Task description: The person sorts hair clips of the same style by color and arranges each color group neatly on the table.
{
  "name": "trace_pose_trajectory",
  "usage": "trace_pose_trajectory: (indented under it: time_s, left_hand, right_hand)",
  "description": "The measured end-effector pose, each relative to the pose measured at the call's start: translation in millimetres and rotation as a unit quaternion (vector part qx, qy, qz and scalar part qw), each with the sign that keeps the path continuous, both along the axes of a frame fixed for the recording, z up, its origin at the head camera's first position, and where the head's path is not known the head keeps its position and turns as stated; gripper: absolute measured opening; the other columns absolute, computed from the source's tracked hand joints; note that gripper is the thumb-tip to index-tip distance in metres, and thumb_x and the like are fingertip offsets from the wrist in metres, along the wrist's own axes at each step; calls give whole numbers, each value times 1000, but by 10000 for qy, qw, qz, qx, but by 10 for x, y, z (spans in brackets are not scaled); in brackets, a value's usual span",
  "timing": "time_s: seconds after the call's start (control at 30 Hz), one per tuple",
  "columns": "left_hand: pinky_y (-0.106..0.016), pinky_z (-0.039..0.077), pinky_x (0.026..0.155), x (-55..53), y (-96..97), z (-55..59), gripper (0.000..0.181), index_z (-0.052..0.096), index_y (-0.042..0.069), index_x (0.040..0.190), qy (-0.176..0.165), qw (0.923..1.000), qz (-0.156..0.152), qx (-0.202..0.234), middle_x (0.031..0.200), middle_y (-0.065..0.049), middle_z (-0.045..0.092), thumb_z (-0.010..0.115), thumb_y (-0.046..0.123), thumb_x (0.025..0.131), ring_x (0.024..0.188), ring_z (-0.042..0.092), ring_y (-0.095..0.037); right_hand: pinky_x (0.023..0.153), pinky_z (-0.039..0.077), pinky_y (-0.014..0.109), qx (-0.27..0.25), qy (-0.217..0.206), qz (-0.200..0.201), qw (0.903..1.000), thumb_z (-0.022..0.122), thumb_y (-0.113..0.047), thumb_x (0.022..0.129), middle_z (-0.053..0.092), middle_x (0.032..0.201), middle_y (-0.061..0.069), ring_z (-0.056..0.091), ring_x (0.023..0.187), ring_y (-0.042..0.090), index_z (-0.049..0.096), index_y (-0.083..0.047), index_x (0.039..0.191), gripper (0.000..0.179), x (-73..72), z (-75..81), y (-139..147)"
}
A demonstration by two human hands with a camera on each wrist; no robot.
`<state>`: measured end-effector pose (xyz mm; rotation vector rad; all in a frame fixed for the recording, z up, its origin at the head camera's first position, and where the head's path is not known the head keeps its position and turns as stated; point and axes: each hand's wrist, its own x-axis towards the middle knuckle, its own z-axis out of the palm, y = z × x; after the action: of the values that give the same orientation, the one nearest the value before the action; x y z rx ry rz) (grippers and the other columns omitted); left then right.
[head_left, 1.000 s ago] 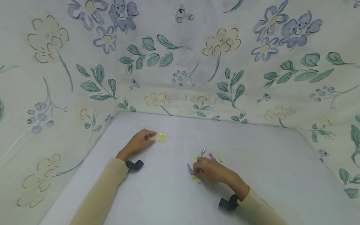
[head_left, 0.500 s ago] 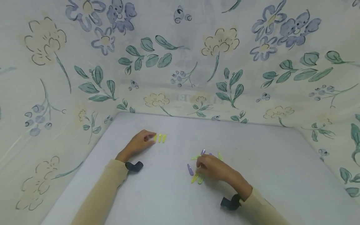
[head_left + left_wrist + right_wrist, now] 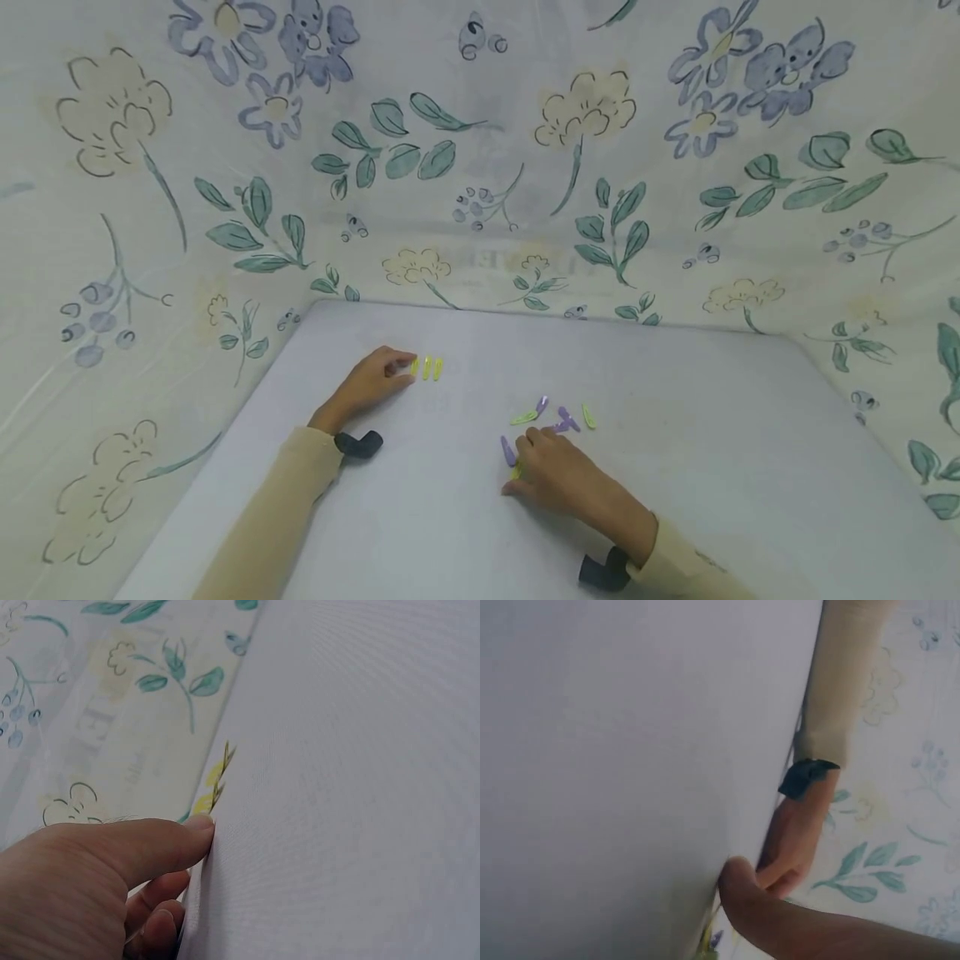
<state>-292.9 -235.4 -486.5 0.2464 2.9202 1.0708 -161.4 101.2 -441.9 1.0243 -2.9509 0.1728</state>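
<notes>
Three yellow hair clips [image 3: 438,369] lie side by side in a short row at the table's back left. My left hand [image 3: 366,385] rests at this row, thumb and forefinger pinching the leftmost clip by its ends. In the left wrist view, the thumb hides most of that clip, while two yellow clips [image 3: 202,801] show beyond it. My right hand [image 3: 558,473] is low over a loose group of clips near the middle, thumb and fingers at the two ends of another yellow hair clip [image 3: 516,472]. It covers part of the group.
Around the right hand lie purple clips [image 3: 508,451] and light green clips [image 3: 588,417], some overlapping. The white table [image 3: 420,517] meets a flower-printed cloth [image 3: 480,200] at its back and sides. Dark bands [image 3: 360,444] sit at both wrists.
My right hand shifted slightly up over the group, then came back down and left onto the yellow clip. More purple clips show behind it now. The left hand stays at the row.
</notes>
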Motion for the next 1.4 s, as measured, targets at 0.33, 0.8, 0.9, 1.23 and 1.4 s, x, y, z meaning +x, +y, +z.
trace_pose_trajectory:
  time_s: [0.33,0.8,0.9,1.23,1.4]
  left_hand:
    - [-42,47,92,39,-5,-100,45,62,16,135,-100,9999,9,35,122,-6,62,70,26,93,107,55,-24]
    - [-40,47,90,-19,-19,-68,45,61,18,136,-38,10000,20,77,121,-4,62,70,27,92,105,55,-23]
    - [-41,47,90,-23,-24,-60,45,61,17,136,-37,10000,14,77,122,-4,62,70,27,92,106,54,-23]
    - [-41,47,90,-8,-11,-34,45,61,18,136,-103,9999,27,35,120,-4,61,70,27,93,107,54,-23]
    - [-41,47,91,-19,-18,-32,46,61,18,136,-100,9999,12,74,121,-4,61,70,28,93,107,54,-23]
  right_hand:
    - [68,45,20,-323,-392,524,9973,82,-36,80,54,88,-2,44,74,6,66,-4,100,41,-24,-29,83]
    - [77,51,24,-256,524,897,9943,71,-3,88,63,94,0,56,83,9,70,-9,106,19,-38,-44,48]
    - [77,53,23,-252,641,942,9932,71,0,87,64,94,1,60,84,10,70,-9,105,20,-70,-46,44]
    - [71,48,23,-677,-26,571,9961,78,-37,85,59,88,-3,50,78,7,69,-6,103,36,-75,-27,72]
    - [71,44,24,-569,112,561,9967,82,-47,78,55,90,-3,44,78,7,68,-6,104,50,-50,-40,50]
